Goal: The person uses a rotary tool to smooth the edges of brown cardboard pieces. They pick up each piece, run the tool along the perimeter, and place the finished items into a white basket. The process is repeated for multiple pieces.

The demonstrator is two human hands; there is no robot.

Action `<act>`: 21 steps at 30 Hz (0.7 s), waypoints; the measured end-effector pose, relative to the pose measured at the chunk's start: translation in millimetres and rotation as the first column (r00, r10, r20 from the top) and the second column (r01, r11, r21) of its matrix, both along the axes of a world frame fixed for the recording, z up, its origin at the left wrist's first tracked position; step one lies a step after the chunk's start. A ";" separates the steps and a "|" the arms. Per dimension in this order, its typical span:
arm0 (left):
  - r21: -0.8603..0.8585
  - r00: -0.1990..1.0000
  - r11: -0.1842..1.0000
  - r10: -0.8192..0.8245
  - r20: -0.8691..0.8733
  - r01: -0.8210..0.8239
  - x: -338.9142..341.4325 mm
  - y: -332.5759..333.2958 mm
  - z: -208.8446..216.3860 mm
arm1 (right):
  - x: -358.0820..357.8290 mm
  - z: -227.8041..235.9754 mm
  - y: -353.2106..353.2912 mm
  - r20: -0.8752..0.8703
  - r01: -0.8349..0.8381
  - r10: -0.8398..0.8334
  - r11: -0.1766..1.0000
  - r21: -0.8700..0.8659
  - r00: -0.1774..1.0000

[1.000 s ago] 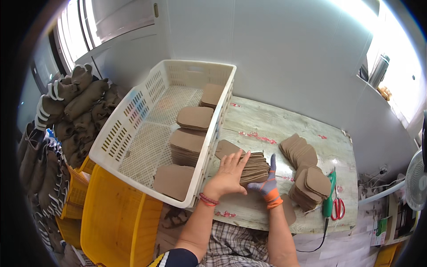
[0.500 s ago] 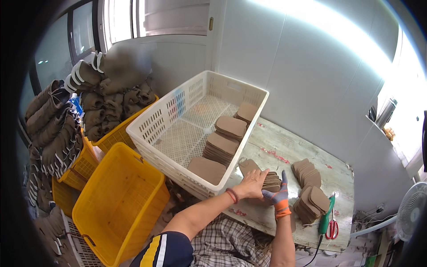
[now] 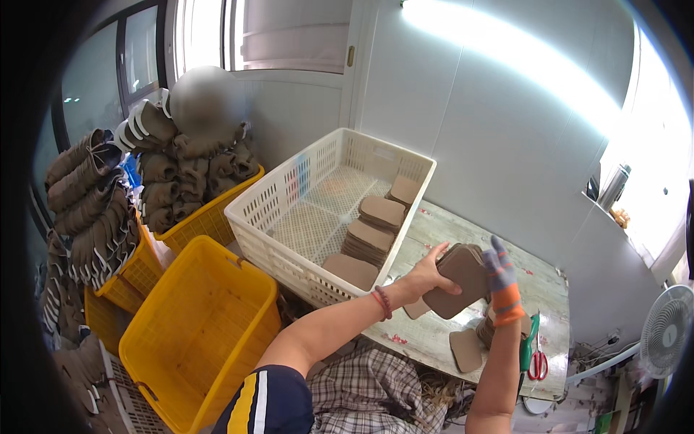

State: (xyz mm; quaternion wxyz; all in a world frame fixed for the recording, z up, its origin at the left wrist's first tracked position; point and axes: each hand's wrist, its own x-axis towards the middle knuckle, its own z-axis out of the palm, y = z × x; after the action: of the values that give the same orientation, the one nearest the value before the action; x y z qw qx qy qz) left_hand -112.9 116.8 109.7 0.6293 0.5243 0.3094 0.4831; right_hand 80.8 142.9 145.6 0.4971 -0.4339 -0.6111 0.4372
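Observation:
My left hand [image 3: 430, 273] is bare and grips a stack of flat brown rounded pads [image 3: 463, 281], raised and tilted above the table. Its thumb lies across the front pad. Against the stack's right edge, my right hand [image 3: 502, 278], in a grey glove with an orange cuff, is held with fingers stretched upward. Below the stack, a pad [image 3: 417, 309] lies partly covered on the table. A loose pad [image 3: 465, 351] rests nearer me, beside more pads partly hidden by my right forearm.
Left of the table stands a white crate [image 3: 249, 230] holding several pad stacks [image 3: 370, 237]. An empty yellow basket [image 3: 195, 325] is nearer me; piled brown shoe-like pieces [image 3: 94, 210] lie beyond. Red-handled scissors [image 3: 538, 366] and a green corded tool [image 3: 531, 336] lie at right, near a fan [image 3: 666, 331].
The stack has been lifted off the table and turned so its broad face shows. Both hands rose with it, moving to the right. The view has shifted slightly.

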 end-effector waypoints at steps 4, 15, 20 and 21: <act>0.063 0.974 0.997 -0.056 0.219 0.043 -44.0 -20.4 62.6 | 12.3 -5.8 -20.9 -0.497 -0.074 0.082 0.997 0.035 0.864; -0.394 0.900 0.812 0.353 -0.256 -0.430 -298.0 41.1 43.9 | 5.1 -234.8 -75.9 -0.320 0.204 -0.322 0.914 -0.350 0.891; -0.474 0.763 0.675 0.208 -0.613 -0.565 -295.2 65.0 3.8 | 1.7 -224.2 -74.9 -0.220 0.209 -0.296 0.914 -0.349 0.929; -0.509 0.776 0.667 0.170 -0.607 -0.544 -291.5 68.6 0.4 | 0.3 -223.2 -76.9 -0.190 0.225 -0.297 0.918 -0.327 0.936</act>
State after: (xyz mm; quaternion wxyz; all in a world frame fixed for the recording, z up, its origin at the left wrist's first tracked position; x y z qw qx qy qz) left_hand -404.4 185.5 110.1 0.5545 0.3006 0.7145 0.3027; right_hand 81.1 66.0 -77.7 0.5488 -0.5274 -0.4102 0.5025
